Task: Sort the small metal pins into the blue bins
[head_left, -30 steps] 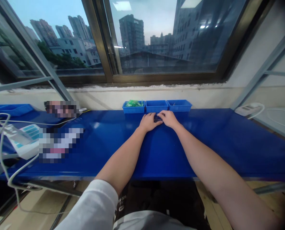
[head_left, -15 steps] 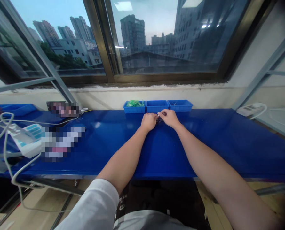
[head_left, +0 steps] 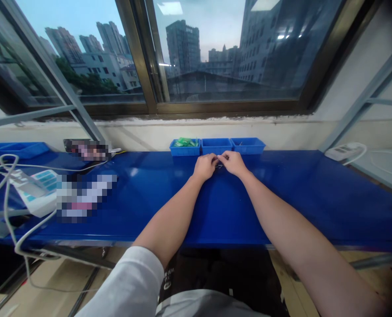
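My left hand (head_left: 205, 166) and my right hand (head_left: 234, 163) meet above the blue table, fingertips bent and pressed together. Whatever they pinch between them is too small and too covered by the fingers to name. Just below the fingertips lie a few small, thin, dark and shiny pieces (head_left: 218, 166) on the tabletop. Right behind my hands stand three blue bins in a row: the left bin (head_left: 184, 151) holds green plastic packets (head_left: 185, 142), then come the middle bin (head_left: 216, 145) and the right bin (head_left: 248, 145), with a small thin item in the latter.
On the left are a white device with a blue-green panel (head_left: 45, 179), loose white cables (head_left: 7, 193), a blurred patch and a propped-up phone-like screen (head_left: 86, 149). Another blue tray (head_left: 24, 150) lies farther left. A white power strip (head_left: 344, 151) sits at the right by the metal frame.
My fingertips have drawn slightly closer together, covering the thin shiny piece seen between them before. At the far left another person's hand has moved down and mostly out of view.
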A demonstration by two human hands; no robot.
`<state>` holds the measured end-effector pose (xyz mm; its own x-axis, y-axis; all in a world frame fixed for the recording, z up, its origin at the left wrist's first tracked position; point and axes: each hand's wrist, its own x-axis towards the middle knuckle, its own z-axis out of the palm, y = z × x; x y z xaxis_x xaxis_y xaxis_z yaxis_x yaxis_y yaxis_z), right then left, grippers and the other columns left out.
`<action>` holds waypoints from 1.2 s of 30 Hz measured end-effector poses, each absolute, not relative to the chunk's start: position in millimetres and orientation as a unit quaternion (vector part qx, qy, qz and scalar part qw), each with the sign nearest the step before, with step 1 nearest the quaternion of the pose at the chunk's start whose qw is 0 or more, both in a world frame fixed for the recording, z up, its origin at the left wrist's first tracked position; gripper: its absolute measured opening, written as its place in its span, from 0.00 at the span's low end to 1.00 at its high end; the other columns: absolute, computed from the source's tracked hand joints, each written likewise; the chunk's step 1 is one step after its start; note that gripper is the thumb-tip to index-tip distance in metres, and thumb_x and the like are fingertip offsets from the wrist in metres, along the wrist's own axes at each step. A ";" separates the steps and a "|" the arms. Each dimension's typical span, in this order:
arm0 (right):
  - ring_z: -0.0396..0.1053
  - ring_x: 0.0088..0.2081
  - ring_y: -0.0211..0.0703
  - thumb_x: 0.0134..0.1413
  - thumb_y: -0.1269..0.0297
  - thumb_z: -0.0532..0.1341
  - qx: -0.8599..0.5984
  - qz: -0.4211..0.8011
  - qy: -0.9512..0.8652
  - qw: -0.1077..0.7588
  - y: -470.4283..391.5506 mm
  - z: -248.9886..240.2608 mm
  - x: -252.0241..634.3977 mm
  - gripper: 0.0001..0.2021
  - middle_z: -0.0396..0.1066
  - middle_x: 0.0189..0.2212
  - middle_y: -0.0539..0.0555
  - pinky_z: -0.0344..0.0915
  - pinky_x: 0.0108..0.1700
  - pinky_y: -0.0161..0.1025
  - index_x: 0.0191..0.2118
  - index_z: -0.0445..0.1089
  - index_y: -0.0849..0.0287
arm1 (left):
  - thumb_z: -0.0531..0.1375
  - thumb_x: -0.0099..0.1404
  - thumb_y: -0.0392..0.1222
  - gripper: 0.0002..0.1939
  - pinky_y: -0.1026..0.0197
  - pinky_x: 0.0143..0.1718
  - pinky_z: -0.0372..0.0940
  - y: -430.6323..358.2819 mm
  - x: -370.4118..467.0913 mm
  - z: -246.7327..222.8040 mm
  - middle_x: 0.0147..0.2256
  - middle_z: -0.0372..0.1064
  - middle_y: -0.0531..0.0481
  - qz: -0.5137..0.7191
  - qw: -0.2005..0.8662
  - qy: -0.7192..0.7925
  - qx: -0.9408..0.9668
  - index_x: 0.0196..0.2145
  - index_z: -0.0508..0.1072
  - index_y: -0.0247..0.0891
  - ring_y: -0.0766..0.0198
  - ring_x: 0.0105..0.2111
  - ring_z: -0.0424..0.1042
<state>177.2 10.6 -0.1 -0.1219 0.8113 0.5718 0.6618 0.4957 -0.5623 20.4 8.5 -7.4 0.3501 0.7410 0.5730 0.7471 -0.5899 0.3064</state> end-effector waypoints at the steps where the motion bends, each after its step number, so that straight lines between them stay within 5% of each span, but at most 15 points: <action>1: 0.67 0.26 0.40 0.52 0.60 0.59 -0.490 0.086 -0.745 0.445 10.8 -0.2 176.9 0.11 0.72 0.23 0.53 0.60 0.31 0.36 0.25 0.71 0.59 | 0.53 0.66 0.40 0.09 0.62 0.40 0.63 8.8 20.4 -7.6 0.36 0.74 0.47 -0.347 0.006 -0.455 -0.820 0.38 0.73 0.38 0.61 0.37 0.72; 12: 0.65 0.24 0.38 0.43 0.61 0.62 -0.446 0.160 -0.721 0.505 3.5 5.5 175.5 0.07 0.71 0.22 0.52 0.62 0.28 0.36 0.26 0.70 0.60 | 0.50 0.67 0.37 0.12 0.61 0.43 0.63 8.2 19.0 -6.0 0.39 0.73 0.47 -0.338 0.006 -0.468 -0.816 0.40 0.73 0.39 0.60 0.40 0.71; 20: 0.69 0.28 0.42 0.43 0.61 0.61 -0.455 0.172 -0.686 0.541 1.8 9.8 177.2 0.08 0.74 0.25 0.54 0.65 0.34 0.39 0.27 0.72 0.61 | 0.51 0.68 0.49 0.20 0.58 0.49 0.61 4.9 21.4 -5.2 0.49 0.69 0.42 -0.338 -0.016 -0.510 -0.791 0.53 0.66 0.37 0.57 0.48 0.68; 23: 0.71 0.32 0.43 0.45 0.64 0.59 -0.486 0.118 -0.660 0.561 5.4 8.1 178.9 0.09 0.75 0.29 0.56 0.66 0.39 0.39 0.32 0.74 0.62 | 0.51 0.66 0.56 0.29 0.55 0.52 0.58 5.2 22.7 -6.2 0.53 0.64 0.36 -0.320 -0.013 -0.562 -0.763 0.58 0.59 0.33 0.52 0.52 0.65; 28: 0.70 0.40 0.47 0.46 0.68 0.57 -0.546 0.046 -0.639 0.540 15.2 2.2 186.9 0.15 0.75 0.36 0.58 0.64 0.48 0.44 0.41 0.74 0.62 | 0.48 0.66 0.58 0.31 0.52 0.53 0.57 4.2 23.4 -5.4 0.53 0.64 0.33 -0.282 -0.023 -0.585 -0.760 0.57 0.60 0.30 0.49 0.54 0.64; 36: 0.54 0.53 0.61 0.45 0.62 0.59 -0.637 -0.007 -0.632 0.442 21.8 -0.6 197.6 0.28 0.69 0.46 0.62 0.52 0.53 0.60 0.56 0.64 0.57 | 0.46 0.65 0.61 0.30 0.49 0.53 0.56 3.9 24.3 -8.0 0.52 0.65 0.34 -0.238 -0.034 -0.597 -0.765 0.49 0.66 0.32 0.48 0.54 0.62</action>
<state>197.6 21.8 -0.6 0.2006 0.7984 0.5677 0.8112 0.1896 -0.5533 24.3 3.9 -8.0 0.1727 0.9302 0.3240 0.8976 -0.2841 0.3371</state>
